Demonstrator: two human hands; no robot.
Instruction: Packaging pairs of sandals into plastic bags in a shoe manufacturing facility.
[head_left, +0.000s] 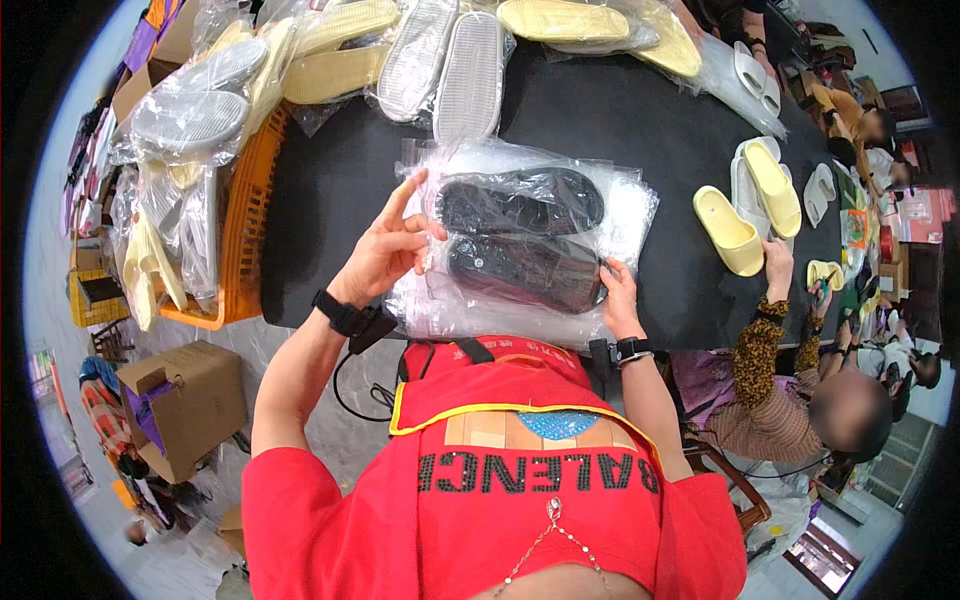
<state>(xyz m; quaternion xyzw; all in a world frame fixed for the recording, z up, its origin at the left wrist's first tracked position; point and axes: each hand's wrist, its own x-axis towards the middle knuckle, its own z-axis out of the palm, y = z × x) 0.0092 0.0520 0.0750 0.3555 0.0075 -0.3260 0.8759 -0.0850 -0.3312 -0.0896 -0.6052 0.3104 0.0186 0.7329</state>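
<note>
A pair of black slippers (525,270) lies inside a clear plastic bag (610,215), on a stack of flat clear bags (480,318) at the table's near edge. My left hand (390,250) grips the left edge of the bag, its index finger reaching up to the top left corner and its thumb on the plastic. At the lower right corner, my right hand (620,300) pinches the bag beside the heel of the nearer slipper. The fingers beneath the bag are hidden.
Bagged yellow and grey slippers (470,75) line the far side of the black table (320,220). More fill an orange crate (245,235) at left. On the right, a co-worker's hand (778,265) touches loose yellow slippers (730,230). A cardboard box (190,405) stands on the floor.
</note>
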